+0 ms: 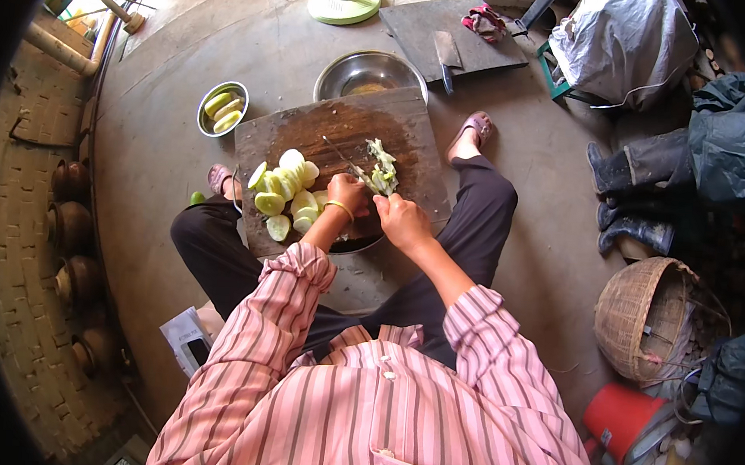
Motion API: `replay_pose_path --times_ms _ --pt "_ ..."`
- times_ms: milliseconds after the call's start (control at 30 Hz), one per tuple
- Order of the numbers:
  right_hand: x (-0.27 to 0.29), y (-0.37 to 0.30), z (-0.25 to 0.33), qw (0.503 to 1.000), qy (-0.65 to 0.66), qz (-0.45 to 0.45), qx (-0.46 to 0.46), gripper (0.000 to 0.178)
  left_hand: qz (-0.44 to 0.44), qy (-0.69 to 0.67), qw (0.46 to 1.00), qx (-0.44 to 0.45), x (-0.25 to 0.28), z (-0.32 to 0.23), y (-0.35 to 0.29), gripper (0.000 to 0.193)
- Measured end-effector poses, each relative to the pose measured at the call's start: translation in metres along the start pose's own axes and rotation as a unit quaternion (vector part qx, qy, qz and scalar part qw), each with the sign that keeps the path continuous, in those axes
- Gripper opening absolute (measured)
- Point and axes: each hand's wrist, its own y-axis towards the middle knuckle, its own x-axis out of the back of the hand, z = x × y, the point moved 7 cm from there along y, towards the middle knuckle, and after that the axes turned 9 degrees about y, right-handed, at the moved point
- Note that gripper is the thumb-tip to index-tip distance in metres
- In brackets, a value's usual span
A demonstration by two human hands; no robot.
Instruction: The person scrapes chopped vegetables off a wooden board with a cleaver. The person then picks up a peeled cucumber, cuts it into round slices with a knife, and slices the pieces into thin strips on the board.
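Note:
On the wooden board [310, 130] in front of me lies a heap of round, pale green vegetable slices [294, 184]. My right hand [403, 221] is closed around a knife [344, 159], whose thin blade points away to the left over the board. Beside the blade and the slices, my left hand [349, 194] is curled shut; whatever its fingers hold is hidden. Chopped pale green pieces [383, 169] sit just beyond the right hand, along the blade.
A steel bowl [220, 94] left of the board holds vegetable pieces. Behind the board stands a wide steel basin [332, 76]. A cleaver [446, 52] rests on a grey slab [412, 30]. To the right are rubber boots [610, 171], a wicker basket [621, 315] and a red bucket [619, 418].

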Motion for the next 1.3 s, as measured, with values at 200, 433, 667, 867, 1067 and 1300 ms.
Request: replay_pose_path --times_ms 200,433,667,867,1067,1300 --pt "-0.008 0.009 -0.026 0.995 0.094 -0.025 0.005 0.047 0.018 0.006 1.000 0.000 -0.003 -0.003 0.000 0.013" --pt "0.004 -0.007 0.001 0.999 -0.008 0.030 -0.019 0.047 -0.009 -0.001 1.000 -0.005 0.005 0.000 -0.004 0.013" --pt "-0.006 0.009 -0.021 0.994 0.104 -0.031 -0.001 0.045 0.007 0.014 1.000 -0.023 -0.001 0.000 -0.003 0.013" --pt "0.004 -0.006 0.001 0.999 0.005 0.037 0.010 0.046 -0.027 0.020 0.999 -0.028 0.007 0.000 -0.006 0.015" --pt "-0.010 0.009 -0.013 0.997 0.059 -0.043 0.000 0.043 -0.024 0.010 0.999 -0.043 0.001 -0.002 -0.010 0.013" --pt "-0.005 -0.006 -0.013 0.997 0.076 0.017 -0.001 0.048 -0.053 -0.003 0.997 -0.051 0.007 -0.002 -0.014 0.016"
